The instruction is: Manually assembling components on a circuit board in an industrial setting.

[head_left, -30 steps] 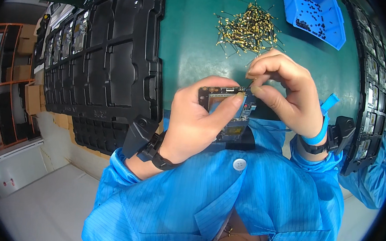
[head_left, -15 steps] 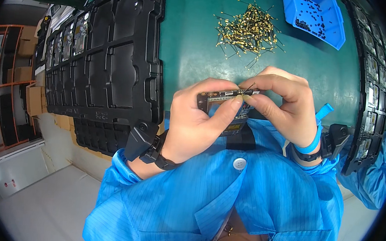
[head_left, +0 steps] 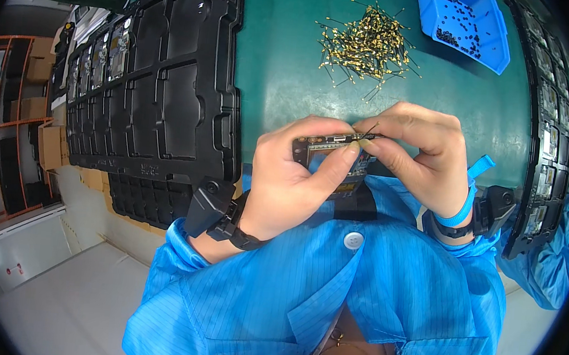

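Observation:
My left hand [head_left: 290,185] is closed around a circuit board [head_left: 316,156], thumb along its near face and fingers behind its upper edge. The board is tilted, with a row of metal parts and a connector along that edge. At the board's top right, my right hand [head_left: 429,149] pinches with thumb and forefinger at a thin black coaxial cable [head_left: 370,129]. One end of the cable sticks up past the fingertips; the rest is hidden by them. Both thumbs nearly meet there. Beyond the hands lies a pile of short black cables with gold ends [head_left: 367,46].
A blue bin [head_left: 500,51] with small black pieces stands at the far right on the green mat [head_left: 273,75]. A black compartment tray [head_left: 185,94], partly filled with circuit boards [head_left: 119,51], stands at the left. Another tray of boards [head_left: 550,143] runs along the right side.
My right hand has shifted very slightly to the right, and the cable end leans a little differently. My left hand still holds the board in nearly the same place.

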A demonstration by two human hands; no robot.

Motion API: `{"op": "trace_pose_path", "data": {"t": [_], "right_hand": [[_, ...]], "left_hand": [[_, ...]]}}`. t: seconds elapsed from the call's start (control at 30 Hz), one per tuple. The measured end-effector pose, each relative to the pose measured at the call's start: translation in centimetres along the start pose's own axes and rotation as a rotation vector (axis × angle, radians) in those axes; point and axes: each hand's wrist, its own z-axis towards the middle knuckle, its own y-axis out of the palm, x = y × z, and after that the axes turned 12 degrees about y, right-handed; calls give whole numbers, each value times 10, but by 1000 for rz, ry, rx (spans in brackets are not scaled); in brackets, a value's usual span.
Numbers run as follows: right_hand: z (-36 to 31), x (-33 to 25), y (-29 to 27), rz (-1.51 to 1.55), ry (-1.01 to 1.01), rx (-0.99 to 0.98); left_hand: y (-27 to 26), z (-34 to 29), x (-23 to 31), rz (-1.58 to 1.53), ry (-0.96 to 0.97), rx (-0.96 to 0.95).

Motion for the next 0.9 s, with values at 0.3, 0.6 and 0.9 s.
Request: {"op": "trace_pose_path", "data": {"t": [0.3, 0.6, 0.9], "right_hand": [[4, 0, -6, -60, -72, -31], [6, -3, -9, -91, -117, -37], [7, -2, -11, -130, -116, -56]], "left_hand": [[-1, 0, 2, -31, 28, -31], [0, 0, 3, -50, 6, 0], [1, 1, 9, -12, -63, -1]]}}
